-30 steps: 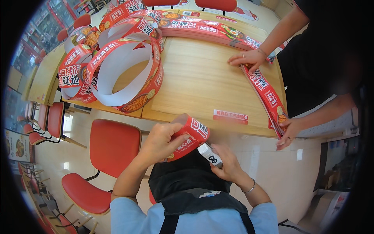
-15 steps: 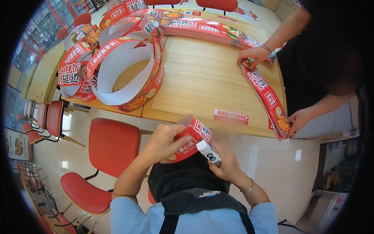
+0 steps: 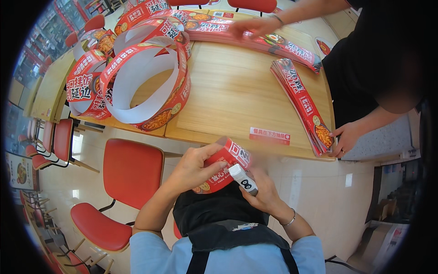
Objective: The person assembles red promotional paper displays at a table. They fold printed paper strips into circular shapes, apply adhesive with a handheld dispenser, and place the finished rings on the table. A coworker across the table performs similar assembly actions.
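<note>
In front of my apron, my left hand (image 3: 191, 170) grips a red printed paper strip (image 3: 218, 180) that is curled over. Its thumb lies on the printed face, with the other fingers partly behind the paper. My right hand (image 3: 265, 192) is closed round a small white-and-grey handheld object (image 3: 244, 179) with two black circles on its side. The object's white end touches or nearly touches the strip's right part; I cannot tell which. The far fingertips of the right hand are blurred.
Several red-and-white paper rings (image 3: 150, 84) pile up on the wooden table (image 3: 228, 91) at the left. A long stack of flat strips (image 3: 255, 39) lies along the back. A co-worker at the right touches a smaller strip bundle (image 3: 305, 109). A red chair (image 3: 132, 171) stands left of me.
The co-worker's far hand has left the small bundle and reached left over the long stack, blurred. That bundle's far end has shifted left and fanned slightly. My hands have barely moved.
</note>
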Motion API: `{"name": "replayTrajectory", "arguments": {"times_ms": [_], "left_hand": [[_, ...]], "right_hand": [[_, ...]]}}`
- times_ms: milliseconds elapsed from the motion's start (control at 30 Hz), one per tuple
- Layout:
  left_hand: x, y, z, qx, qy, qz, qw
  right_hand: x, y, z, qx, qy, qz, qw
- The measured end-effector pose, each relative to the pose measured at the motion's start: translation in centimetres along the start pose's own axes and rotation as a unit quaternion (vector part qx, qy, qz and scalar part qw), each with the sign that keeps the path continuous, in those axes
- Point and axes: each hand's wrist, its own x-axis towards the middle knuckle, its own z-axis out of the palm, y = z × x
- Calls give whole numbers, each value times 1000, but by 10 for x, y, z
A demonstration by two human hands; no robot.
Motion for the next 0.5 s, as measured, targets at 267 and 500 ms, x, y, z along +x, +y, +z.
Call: {"name": "replayTrajectory", "arguments": {"times_ms": [267,500], "left_hand": [[-1,2,3,-2,12,7,1000],[-1,3,4,-5,20,16,1000]], "right_hand": [[1,1,1,23,1,16,1000],[3,0,2,15,-2,16,1000]]}}
